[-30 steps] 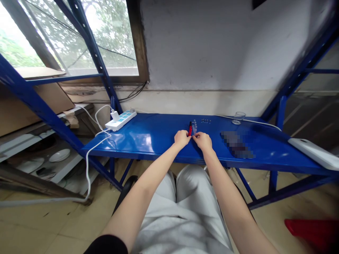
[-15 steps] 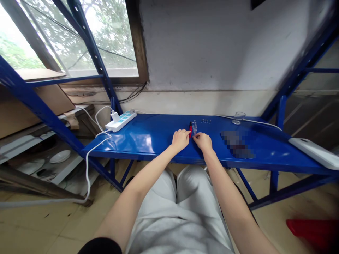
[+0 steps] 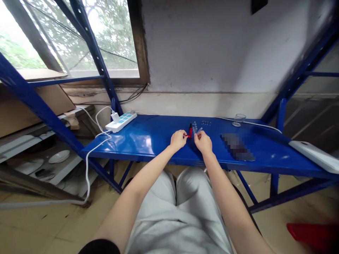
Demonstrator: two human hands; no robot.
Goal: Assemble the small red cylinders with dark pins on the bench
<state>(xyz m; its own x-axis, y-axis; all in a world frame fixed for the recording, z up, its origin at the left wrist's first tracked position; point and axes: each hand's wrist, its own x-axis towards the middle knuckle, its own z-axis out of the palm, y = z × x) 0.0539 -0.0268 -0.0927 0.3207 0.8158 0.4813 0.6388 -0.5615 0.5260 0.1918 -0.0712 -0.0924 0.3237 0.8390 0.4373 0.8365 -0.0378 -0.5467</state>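
Note:
My left hand (image 3: 178,139) is closed in a pinch on a small red piece (image 3: 189,136), low over the table. Opposite it, my right hand (image 3: 203,141) pinches a small clear piece (image 3: 200,129) that sticks up past the fingertips. Just beyond the fingers stands a short row of red pieces (image 3: 190,129) with a black piece (image 3: 190,125) at its far end. Beside that row, to the right, are several clear pieces (image 3: 194,126). All are too small for me to tell their exact kind.
Several tiny pieces (image 3: 206,122) lie farther back on the blue table (image 3: 148,141). A clear cup (image 3: 238,120) stands back right, near a blurred dark object (image 3: 237,146). A white power strip (image 3: 121,121) lies at left, a white device (image 3: 315,155) at right.
My left hand has drawn back slightly to the left with a red piece between its fingers. My right hand now shows a clear piece lifted and tilted in its pinch.

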